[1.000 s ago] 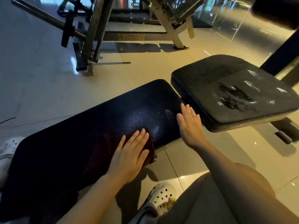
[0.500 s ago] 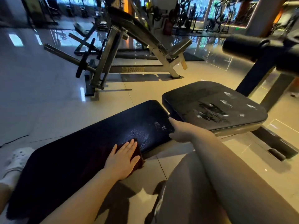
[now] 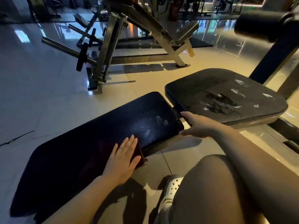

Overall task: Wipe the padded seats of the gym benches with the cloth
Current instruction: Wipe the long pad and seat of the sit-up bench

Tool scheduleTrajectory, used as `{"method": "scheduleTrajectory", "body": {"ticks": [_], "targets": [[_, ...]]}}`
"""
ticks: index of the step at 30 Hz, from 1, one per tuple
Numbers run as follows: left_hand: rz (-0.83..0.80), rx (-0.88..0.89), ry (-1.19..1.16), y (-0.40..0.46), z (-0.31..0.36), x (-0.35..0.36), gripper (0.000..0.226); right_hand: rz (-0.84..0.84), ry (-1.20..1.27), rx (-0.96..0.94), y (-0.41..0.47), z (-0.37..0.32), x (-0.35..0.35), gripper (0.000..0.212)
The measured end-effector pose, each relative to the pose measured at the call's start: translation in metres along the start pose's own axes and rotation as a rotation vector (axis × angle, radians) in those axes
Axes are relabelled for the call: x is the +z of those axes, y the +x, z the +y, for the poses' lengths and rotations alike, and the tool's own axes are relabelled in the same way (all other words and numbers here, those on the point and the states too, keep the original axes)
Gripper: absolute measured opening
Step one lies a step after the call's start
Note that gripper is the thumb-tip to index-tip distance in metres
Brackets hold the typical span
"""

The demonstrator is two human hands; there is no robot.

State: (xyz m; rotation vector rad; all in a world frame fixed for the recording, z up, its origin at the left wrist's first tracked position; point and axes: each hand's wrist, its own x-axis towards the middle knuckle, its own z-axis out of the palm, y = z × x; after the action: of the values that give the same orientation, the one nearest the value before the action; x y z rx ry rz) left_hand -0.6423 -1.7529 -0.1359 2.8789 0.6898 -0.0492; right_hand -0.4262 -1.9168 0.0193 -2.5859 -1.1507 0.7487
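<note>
Since half a second ago, the right hand has lifted off the gap between the two pads and now hovers over it, fingers spread wide and holding nothing, index fingertip just beside the near edge of the seat pad. Left hand has stayed flat on the long back pad, fingers straight and close together, pressing the cloth against the pad.

Cloth position: dark, folded, beneath the palm and fingers. Only its strip at 3 o'clock of the fingers shows, running past the little finger to the pad's near edge, where a corner hangs over. The remainder is hidden under the hand.

Seat pad: at 2 o'clock from the left hand, tilted slightly, surface worn with pale scuffs. A padded roller stands at 1 o'clock. A metal machine frame occupies the floor at 12 o'clock. The person's knee and a white perforated shoe sit at 5 o'clock.
</note>
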Motion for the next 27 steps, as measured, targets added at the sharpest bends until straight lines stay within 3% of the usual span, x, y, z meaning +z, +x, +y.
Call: {"method": "scheduleTrajectory", "body": {"ticks": [6, 9, 13, 22, 27], "targets": [[0.09, 0.195, -0.035, 0.017, -0.011, -0.002, 0.06, -0.111, 0.14, 0.083, 0.008, -0.002, 0.004, 0.098], [0.094, 0.27, -0.105, 0.045, 0.006, -0.012, 0.071, -0.116, 0.021, 0.108, 0.023, -0.017, 0.005, 0.103], [0.054, 0.307, -0.167, 0.083, 0.017, -0.027, 0.063, -0.101, 0.117, 0.177, 0.04, -0.04, 0.009, 0.097], [0.085, 0.307, -0.148, 0.023, -0.014, -0.018, 0.058, 0.025, 0.064, 0.095, 0.014, -0.025, 0.045, 0.102], [0.042, 0.28, -0.144, 0.06, 0.014, -0.035, 0.068, 0.046, -0.024, 0.092, 0.02, -0.025, 0.049, 0.105]]}}
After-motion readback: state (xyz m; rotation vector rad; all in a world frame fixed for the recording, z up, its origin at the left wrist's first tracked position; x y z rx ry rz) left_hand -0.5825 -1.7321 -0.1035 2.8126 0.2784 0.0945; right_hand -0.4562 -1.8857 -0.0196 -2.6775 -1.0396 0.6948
